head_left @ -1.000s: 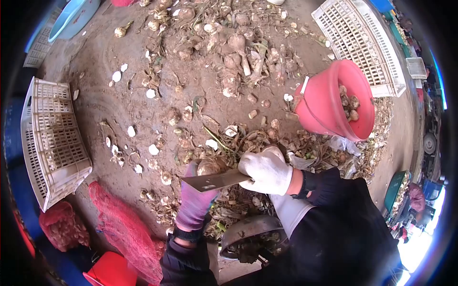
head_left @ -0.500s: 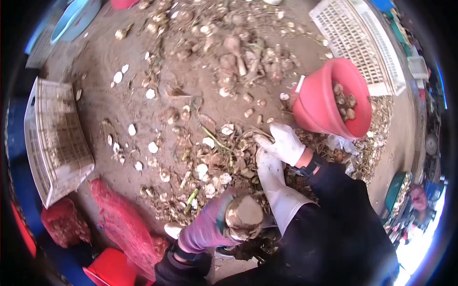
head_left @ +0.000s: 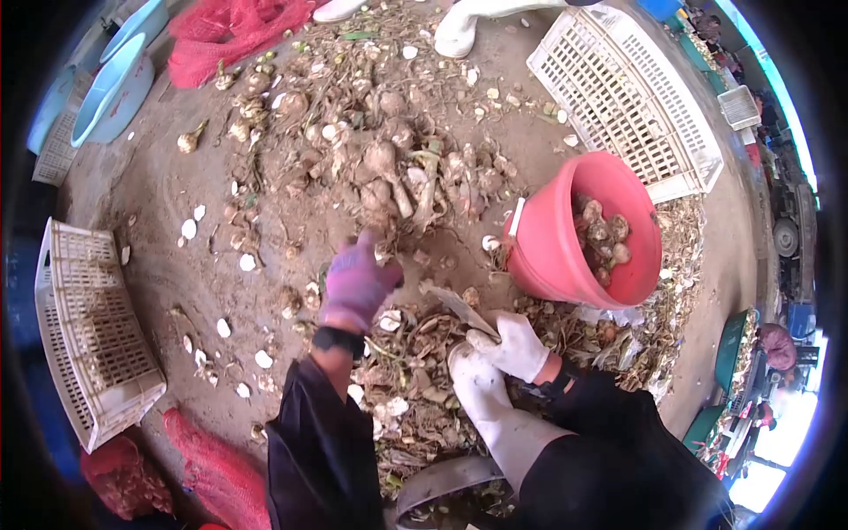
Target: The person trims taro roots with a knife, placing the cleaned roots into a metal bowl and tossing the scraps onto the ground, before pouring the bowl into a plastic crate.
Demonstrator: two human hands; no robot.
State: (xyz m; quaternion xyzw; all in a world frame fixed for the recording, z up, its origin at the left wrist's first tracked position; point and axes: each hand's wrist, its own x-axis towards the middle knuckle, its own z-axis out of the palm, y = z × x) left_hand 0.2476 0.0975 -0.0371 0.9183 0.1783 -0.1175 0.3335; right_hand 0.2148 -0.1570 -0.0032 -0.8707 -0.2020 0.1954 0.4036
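My left hand, in a purple glove, reaches forward with its fingers apart and nothing seen in it. It is just short of a heap of soil-covered root vegetables, some with stalks. My right hand, in a white glove, is closed around a knife whose broad, dirty blade points forward and left. This hand is just above my white boot. Beneath both hands lie trimmings, leaves and pale cut slices. A pink bucket, tilted towards me, holds several brown roots.
White plastic crates stand at the left and the upper right. Red mesh sacks lie at the lower left, with red netting at the top. Blue basins are at the upper left. Another person's white boot shows at the top.
My left hand held a root with a pale cut face close to me; now it is stretched forward without it. My right hand stays by the boot. The view has tilted upward.
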